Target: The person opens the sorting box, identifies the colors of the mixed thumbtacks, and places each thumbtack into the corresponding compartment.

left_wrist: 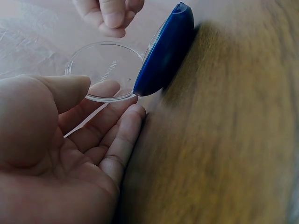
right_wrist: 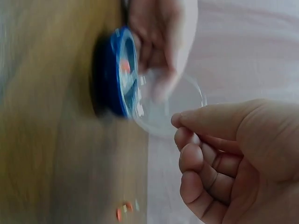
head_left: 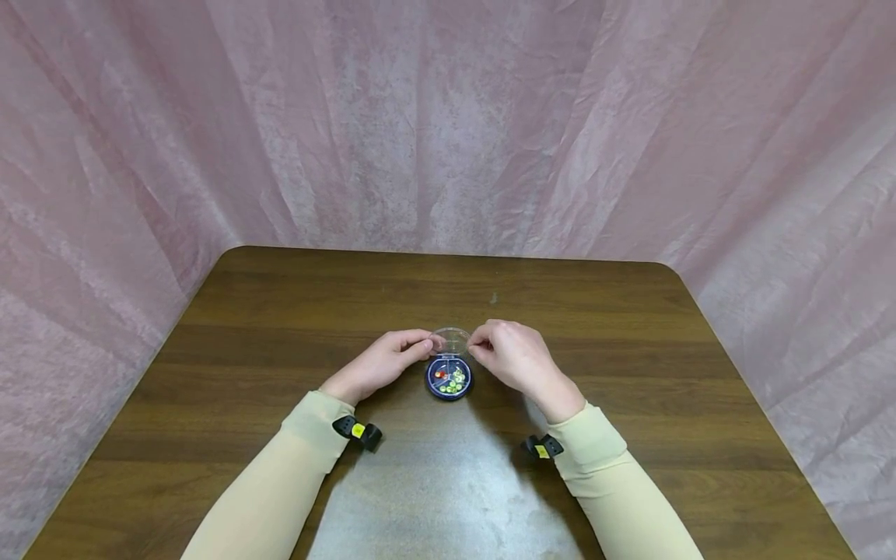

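A round blue pill box (head_left: pixel 449 393) lies on the table between my hands, its clear hinged lid (left_wrist: pixel 110 60) raised. Dividers split the base; red beads (head_left: pixel 440 374) sit in the left compartment, and yellow-green ones (head_left: pixel 451 387) lie in others. My left hand (left_wrist: pixel 70 135) pinches the lid's rim, thumb on one face and a finger behind it. Close to the lid's opposite edge is my right hand (right_wrist: pixel 219 158), its fingers curled and thumb tip against the index finger. Nothing shows between those fingertips. A narrow gap parts them from the lid in the left wrist view.
The brown wooden table (head_left: pixel 280 311) has rounded far corners. Pink curtains (head_left: pixel 448 132) hang behind it and at both sides. In the right wrist view a small orange thing (right_wrist: pixel 124 210) shows low down, too blurred to name. Each wrist wears a black band (head_left: pixel 357 432).
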`<state>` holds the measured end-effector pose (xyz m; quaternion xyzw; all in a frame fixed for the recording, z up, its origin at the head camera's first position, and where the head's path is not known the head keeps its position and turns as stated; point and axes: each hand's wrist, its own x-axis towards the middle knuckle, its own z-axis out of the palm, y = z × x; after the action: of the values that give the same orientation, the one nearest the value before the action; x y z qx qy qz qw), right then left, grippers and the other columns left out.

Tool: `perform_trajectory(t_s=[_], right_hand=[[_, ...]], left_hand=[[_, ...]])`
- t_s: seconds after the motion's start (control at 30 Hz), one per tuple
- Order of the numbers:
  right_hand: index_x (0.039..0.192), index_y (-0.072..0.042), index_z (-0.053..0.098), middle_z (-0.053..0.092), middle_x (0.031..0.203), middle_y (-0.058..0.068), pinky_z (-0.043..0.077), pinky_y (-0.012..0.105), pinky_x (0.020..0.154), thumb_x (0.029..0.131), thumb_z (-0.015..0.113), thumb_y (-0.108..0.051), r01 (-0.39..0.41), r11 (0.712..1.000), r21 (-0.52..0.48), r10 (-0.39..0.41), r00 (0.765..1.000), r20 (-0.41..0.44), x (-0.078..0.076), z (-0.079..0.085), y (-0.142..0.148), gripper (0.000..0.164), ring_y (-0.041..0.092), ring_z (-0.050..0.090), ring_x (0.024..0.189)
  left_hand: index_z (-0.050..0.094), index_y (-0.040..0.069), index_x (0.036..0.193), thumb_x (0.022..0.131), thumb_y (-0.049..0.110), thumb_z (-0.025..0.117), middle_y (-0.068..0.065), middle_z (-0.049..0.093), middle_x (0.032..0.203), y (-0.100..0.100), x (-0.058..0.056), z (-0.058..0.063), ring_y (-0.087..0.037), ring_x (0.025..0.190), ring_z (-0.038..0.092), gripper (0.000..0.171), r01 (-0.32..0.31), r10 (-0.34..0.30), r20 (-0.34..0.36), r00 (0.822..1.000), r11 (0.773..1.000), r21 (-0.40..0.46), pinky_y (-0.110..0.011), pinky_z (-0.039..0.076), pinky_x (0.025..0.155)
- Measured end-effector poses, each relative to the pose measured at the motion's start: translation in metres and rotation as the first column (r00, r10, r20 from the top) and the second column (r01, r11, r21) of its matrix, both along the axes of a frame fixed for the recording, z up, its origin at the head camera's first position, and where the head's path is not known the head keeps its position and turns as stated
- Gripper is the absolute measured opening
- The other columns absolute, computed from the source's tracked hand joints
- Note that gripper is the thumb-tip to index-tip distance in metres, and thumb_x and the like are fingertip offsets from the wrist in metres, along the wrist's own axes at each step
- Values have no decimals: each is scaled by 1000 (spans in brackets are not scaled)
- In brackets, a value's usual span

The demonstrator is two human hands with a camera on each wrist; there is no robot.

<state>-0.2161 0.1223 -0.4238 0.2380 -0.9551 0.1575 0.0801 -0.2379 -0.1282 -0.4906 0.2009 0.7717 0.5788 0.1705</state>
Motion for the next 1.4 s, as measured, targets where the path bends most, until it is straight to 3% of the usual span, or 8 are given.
perform_trajectory(t_s=[0.33, 0.8, 1.4], right_hand=[[79, -26, 71, 60, 75, -12, 46, 35, 61, 85, 70, -22, 180, 980, 81, -187, 979, 78, -14, 1, 42, 8, 12, 55, 69], [80, -26, 72, 63, 77, -12, 48, 36, 60, 85, 75, -29, 208, 971, 119, -219, 972, 90, -26, -22, 48, 7, 12, 59, 72], [70, -26, 64, 56, 71, -9, 41, 33, 54, 83, 64, -15, 210, 967, 142, -224, 971, 85, -27, -24, 44, 17, 15, 48, 64]], left_hand=[[67, 23, 129, 103, 39, 53, 5, 64, 128, -3, 2, 1, -11, 123, 55, 34, -21, 21, 10, 1000, 999, -38, -33, 41, 105], [66, 23, 130, 101, 44, 54, 5, 64, 128, -3, 1, -1, -11, 124, 54, 38, -15, 15, 9, 1000, 999, -38, -33, 41, 105], [67, 21, 130, 103, 40, 53, 4, 64, 129, -4, 6, 2, -11, 124, 54, 36, -17, 18, 18, 1000, 999, -32, -32, 41, 105]])
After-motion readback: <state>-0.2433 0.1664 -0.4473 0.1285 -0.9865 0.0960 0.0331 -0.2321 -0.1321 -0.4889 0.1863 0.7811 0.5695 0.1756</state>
